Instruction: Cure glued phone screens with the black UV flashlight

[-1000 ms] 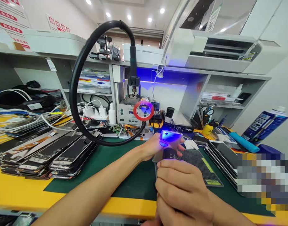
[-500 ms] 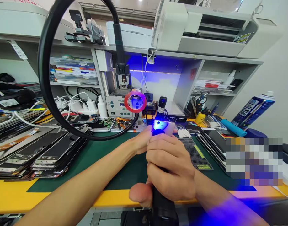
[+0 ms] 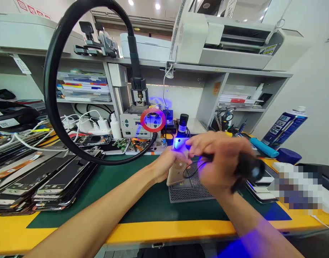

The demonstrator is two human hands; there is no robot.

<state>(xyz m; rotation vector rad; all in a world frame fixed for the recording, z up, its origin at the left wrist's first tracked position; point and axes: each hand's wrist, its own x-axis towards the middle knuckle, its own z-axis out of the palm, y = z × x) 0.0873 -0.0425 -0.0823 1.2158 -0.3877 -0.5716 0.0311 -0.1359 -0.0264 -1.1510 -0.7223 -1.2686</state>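
Note:
A gold-backed smartphone (image 3: 175, 176) is held tilted over the dark green mat, its camera end lit violet-blue. My left hand (image 3: 167, 161) is closed on the phone's side, with the thumb across its back. My right hand (image 3: 223, 157), blurred by motion, is wrapped round a black flashlight (image 3: 252, 170) that lies sideways in the fist. The right fingertips are at the phone's upper right edge; whether they touch it I cannot tell. A thin dark cord loop (image 3: 190, 175) hangs below them in front of the phone. Under the phone lies a grey perforated pad (image 3: 180, 195).
A black gooseneck arm (image 3: 50, 82) curves down at left to a red ring (image 3: 143, 120). Stacked phone screens (image 3: 65, 179) lie on the left. A black cylinder (image 3: 184, 120) stands behind the phone. At right are a blue spray can (image 3: 284, 125) and more stacked devices (image 3: 263, 193).
My right hand has swung right and turned the flashlight from upright to sideways, uncovering the phone and the pad. The violet glow on the shelf behind has faded. The left hand still holds the phone.

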